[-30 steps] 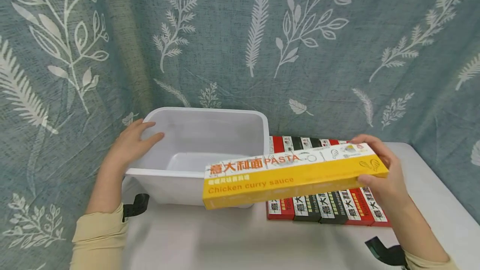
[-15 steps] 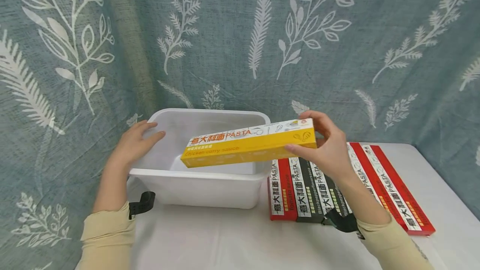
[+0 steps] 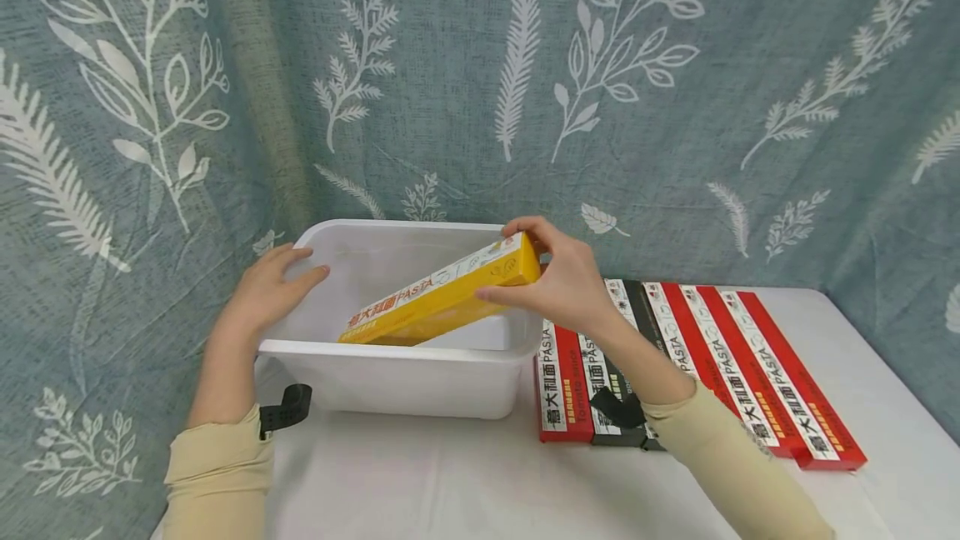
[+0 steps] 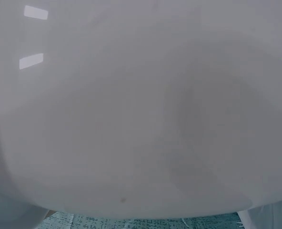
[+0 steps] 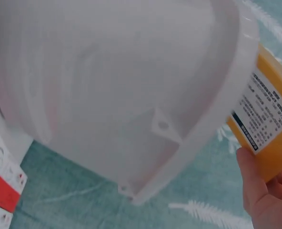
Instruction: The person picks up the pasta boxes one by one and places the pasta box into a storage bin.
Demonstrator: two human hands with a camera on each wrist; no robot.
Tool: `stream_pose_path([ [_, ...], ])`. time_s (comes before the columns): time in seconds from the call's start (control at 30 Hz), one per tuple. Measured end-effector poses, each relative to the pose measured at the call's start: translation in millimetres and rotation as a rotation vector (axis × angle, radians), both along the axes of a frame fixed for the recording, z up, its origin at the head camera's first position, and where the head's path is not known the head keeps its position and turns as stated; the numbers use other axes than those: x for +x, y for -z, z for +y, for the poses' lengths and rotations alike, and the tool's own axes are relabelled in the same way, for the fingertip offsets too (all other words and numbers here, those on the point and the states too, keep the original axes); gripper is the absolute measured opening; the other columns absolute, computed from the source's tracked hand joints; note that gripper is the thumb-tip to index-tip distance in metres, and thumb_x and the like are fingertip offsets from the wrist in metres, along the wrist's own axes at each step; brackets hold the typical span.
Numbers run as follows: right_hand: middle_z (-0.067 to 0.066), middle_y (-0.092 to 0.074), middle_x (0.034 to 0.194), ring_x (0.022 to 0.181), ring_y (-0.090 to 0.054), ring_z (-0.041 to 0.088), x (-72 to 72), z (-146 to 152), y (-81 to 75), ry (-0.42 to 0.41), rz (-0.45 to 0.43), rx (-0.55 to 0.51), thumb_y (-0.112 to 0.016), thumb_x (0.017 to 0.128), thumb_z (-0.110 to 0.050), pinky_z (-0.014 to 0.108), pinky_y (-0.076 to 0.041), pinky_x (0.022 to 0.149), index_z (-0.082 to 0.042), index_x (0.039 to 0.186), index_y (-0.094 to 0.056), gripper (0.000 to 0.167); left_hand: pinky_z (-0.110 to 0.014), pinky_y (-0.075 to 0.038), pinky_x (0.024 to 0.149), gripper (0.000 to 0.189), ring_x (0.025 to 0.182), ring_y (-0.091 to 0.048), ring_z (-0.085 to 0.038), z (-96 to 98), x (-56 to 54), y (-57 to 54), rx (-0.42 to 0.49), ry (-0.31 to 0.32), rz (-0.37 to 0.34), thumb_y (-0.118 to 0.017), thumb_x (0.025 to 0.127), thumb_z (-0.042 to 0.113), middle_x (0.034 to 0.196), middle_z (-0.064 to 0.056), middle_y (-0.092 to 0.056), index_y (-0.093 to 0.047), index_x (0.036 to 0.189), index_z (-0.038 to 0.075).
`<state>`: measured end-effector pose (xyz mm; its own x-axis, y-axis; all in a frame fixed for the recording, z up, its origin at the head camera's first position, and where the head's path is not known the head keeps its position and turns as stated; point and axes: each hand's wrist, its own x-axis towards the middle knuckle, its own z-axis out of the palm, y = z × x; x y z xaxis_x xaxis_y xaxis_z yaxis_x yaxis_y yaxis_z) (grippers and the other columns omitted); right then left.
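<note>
My right hand (image 3: 566,286) pinches the right end of a yellow pasta box (image 3: 442,298) labelled PASTA, thumb in front and fingers behind. The box slants down to the left, its lower end inside a white plastic bin (image 3: 397,377). In the right wrist view the yellow box end (image 5: 269,109) shows beyond the bin's rim, held by thumb and fingers. My left hand (image 3: 273,294) rests on the bin's left rim, fingers and thumb reaching over the inside. The left wrist view is filled by the bin's outer wall (image 4: 122,119).
Several red and black pasta boxes (image 3: 780,365) lie side by side in a row on the white table (image 3: 480,473), right of the bin; my right forearm crosses above them. A blue-green leaf-patterned curtain (image 3: 450,90) hangs behind the bin.
My right hand has carried the yellow pasta box leftward from over the row to the bin, then tipped its left end down inside. The left hand stays at the rim.
</note>
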<state>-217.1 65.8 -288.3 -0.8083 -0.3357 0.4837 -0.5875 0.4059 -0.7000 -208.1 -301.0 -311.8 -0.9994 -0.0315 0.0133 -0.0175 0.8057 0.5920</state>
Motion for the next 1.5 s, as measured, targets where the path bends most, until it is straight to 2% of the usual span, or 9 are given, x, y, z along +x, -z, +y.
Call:
stream_pose_path([
  [0.13,-0.005,-0.063,0.086,0.075,-0.058,0.013,-4.0,-14.7,3.4,-0.015,-0.011,0.070,-0.090,0.066,-0.039,0.030,-0.053,0.061,-0.022,0.114,-0.061,0.059,-0.073,-0.014,0.104,0.074,0.140,-0.005,-0.056,-1.3,-0.4,-0.6,-0.007,0.005,0.003,-0.042,0.101,0.048,0.157,-0.032,-0.007,-0.029,0.149,-0.007],
  [0.33,-0.007,-0.063,0.089,0.074,-0.058,0.010,-9.1,-30.7,8.9,-0.036,-0.018,0.141,-0.089,0.066,-0.043,0.027,-0.053,0.063,-0.022,0.115,-0.062,0.060,-0.073,-0.014,0.104,0.074,0.140,-0.005,-0.056,-2.7,0.1,-1.5,-0.020,-0.001,0.001,-0.041,0.101,0.049,0.157,-0.031,-0.007,-0.029,0.150,-0.005],
  [0.6,-0.006,-0.062,0.089,0.075,-0.056,0.010,-11.6,-38.5,19.6,-0.072,-0.003,0.202,-0.087,0.067,-0.043,0.025,-0.052,0.065,-0.017,0.116,-0.061,0.061,-0.073,-0.013,0.105,0.075,0.141,-0.003,-0.054,2.4,-0.8,-1.5,-0.010,0.013,0.001,-0.045,0.100,0.049,0.159,-0.028,-0.003,-0.026,0.151,-0.003],
  [0.8,-0.005,-0.061,0.090,0.077,-0.055,0.011,-10.7,-42.4,20.2,-0.088,-0.014,0.256,-0.086,0.069,-0.043,0.024,-0.051,0.065,-0.016,0.120,-0.060,0.064,-0.073,-0.013,0.105,0.077,0.142,-0.004,-0.053,3.7,-1.1,-1.7,-0.032,0.044,0.005,-0.046,0.100,0.050,0.160,-0.025,-0.001,-0.025,0.152,-0.003],
  [1.13,-0.002,-0.061,0.110,0.086,-0.054,0.011,-10.0,-44.5,19.5,-0.128,-0.013,0.357,-0.085,0.072,-0.043,0.022,-0.051,0.072,-0.014,0.135,-0.055,0.076,-0.073,-0.015,0.104,0.076,0.140,-0.009,-0.056,4.4,0.8,-2.8,-0.073,0.059,0.028,-0.046,0.100,0.049,0.159,-0.028,-0.004,-0.028,0.149,-0.007],
  [1.33,0.000,-0.059,0.120,0.097,-0.052,0.014,-10.2,-43.6,20.2,-0.130,-0.013,0.417,-0.085,0.072,-0.046,0.028,-0.048,0.082,-0.014,0.143,-0.048,0.087,-0.073,-0.015,0.104,0.076,0.140,-0.008,-0.055,1.5,-1.1,-0.6,-0.078,0.061,0.022,-0.045,0.100,0.049,0.159,-0.028,-0.005,-0.028,0.149,-0.007],
  [1.5,0.004,-0.061,0.127,0.114,-0.055,0.017,-12.3,-41.2,25.1,-0.162,-0.011,0.397,-0.084,0.075,-0.043,0.034,-0.046,0.096,-0.012,0.142,-0.050,0.082,-0.073,-0.015,0.104,0.076,0.140,-0.007,-0.055,0.1,-1.0,0.0,-0.066,0.068,0.012,-0.045,0.100,0.049,0.159,-0.027,-0.003,-0.028,0.149,-0.007],
])
